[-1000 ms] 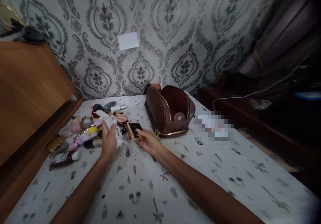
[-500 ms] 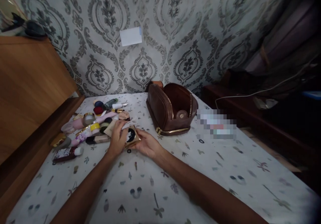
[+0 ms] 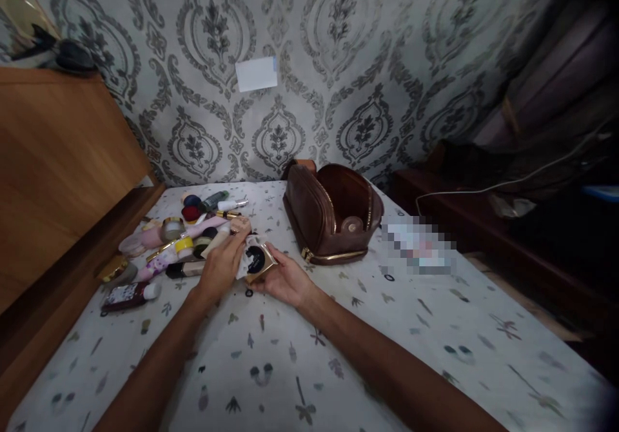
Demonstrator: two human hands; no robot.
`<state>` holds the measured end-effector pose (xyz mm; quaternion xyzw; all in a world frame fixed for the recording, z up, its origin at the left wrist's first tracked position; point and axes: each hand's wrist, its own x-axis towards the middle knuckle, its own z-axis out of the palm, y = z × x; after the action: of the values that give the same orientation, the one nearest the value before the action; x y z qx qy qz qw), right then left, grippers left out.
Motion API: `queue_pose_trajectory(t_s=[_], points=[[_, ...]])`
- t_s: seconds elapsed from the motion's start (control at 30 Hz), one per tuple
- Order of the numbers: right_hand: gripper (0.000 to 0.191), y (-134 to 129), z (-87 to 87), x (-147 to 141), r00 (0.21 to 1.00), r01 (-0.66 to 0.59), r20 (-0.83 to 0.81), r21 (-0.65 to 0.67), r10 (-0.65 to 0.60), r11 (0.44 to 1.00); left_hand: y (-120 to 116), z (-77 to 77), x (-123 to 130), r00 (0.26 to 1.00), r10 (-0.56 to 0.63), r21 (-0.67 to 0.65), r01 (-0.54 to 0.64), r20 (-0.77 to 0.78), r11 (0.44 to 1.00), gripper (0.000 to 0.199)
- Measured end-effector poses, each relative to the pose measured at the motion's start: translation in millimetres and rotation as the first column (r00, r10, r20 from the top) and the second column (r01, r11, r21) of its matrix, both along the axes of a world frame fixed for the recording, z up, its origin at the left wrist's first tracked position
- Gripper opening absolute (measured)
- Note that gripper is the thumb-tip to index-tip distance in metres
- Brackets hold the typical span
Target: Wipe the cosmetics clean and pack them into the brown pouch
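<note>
A gold square compact [image 3: 264,263] with a round black label sits in my right hand [image 3: 289,282], fingers curled around its right side and underneath. Thin white crumpled wrapping [image 3: 244,261] lies against its left edge. My left hand [image 3: 220,271] is just left of the compact, fingers stretched forward and fingertips at a round pinkish compact [image 3: 239,225]; whether they grip it is unclear. Under and beside that hand are a beige tube [image 3: 216,241] and a dark-capped bottle [image 3: 186,269]. To the right stands an unzipped brown leather bag [image 3: 309,206], its mouth facing up.
A heap of cosmetics with a yellow-banded jar [image 3: 184,245] and a brown bottle [image 3: 126,296] spreads on the left of the patterned sheet [image 3: 300,367]. Wooden furniture [image 3: 62,174] borders the left. A blurred-out item [image 3: 420,245] lies right of the bag.
My left hand has shifted off the gold compact, its fingers reaching forward to the pinkish compact. The gold compact shows more fully in my right hand. The view has shifted slightly.
</note>
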<state>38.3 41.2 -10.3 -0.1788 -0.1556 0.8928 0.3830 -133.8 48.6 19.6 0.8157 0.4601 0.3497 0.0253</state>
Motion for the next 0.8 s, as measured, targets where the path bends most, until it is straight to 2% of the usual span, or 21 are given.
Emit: queue_pose_trajectory(t_s=[0.07, 0.13, 0.27, 0.4, 0.5, 0.63, 0.73, 0.8], points=[[0.023, -2, 0.4, -1, 0.999, 0.028, 0.024, 0.052, -0.029, 0.998, -1, 0.6, 0, 0.999, 0.043, 0.042, -0.044, 0.014, 0.998, 0.033], [0.026, -5, 1.1, -3, 0.995, 0.086, 0.038, 0.092, -0.09, 0.992, -3, 1.5, 2, 0.998, 0.063, 0.081, -0.065, 0.03, 0.995, 0.029], [0.041, -9, -0.6, -7, 0.986, 0.139, 0.071, 0.149, -0.151, 0.979, -7, 1.3, 8, 0.994, 0.026, 0.139, -0.04, 0.105, 0.989, 0.031], [0.052, -11, -4.9, -9, 0.982, 0.119, 0.111, 0.255, -0.151, 0.96, -12, -2.1, 15, 0.994, -0.028, 0.158, 0.01, 0.109, 0.987, 0.039], [0.045, -11, -6.1, -13, 0.976, 0.139, 0.127, 0.267, -0.178, 0.953, -17, -3.7, 20, 0.994, -0.093, 0.148, 0.084, 0.051, 0.985, 0.047], [0.038, -7, -6.0, -18, 0.972, 0.154, 0.152, 0.169, -0.18, 0.974, -24, -1.8, 25, 0.966, -0.25, 0.152, 0.258, -0.069, 0.954, 0.067], [0.039, -3, -4.6, -17, 0.971, 0.175, 0.146, 0.1, -0.188, 0.98, -26, 0.7, 26, 0.917, -0.376, 0.075, 0.388, -0.133, 0.919, 0.081], [0.044, -1, -2.3, -14, 0.979, 0.153, 0.124, 0.084, -0.163, 0.985, -26, 0.9, 25, 0.896, -0.427, 0.006, 0.431, -0.124, 0.902, 0.081]])
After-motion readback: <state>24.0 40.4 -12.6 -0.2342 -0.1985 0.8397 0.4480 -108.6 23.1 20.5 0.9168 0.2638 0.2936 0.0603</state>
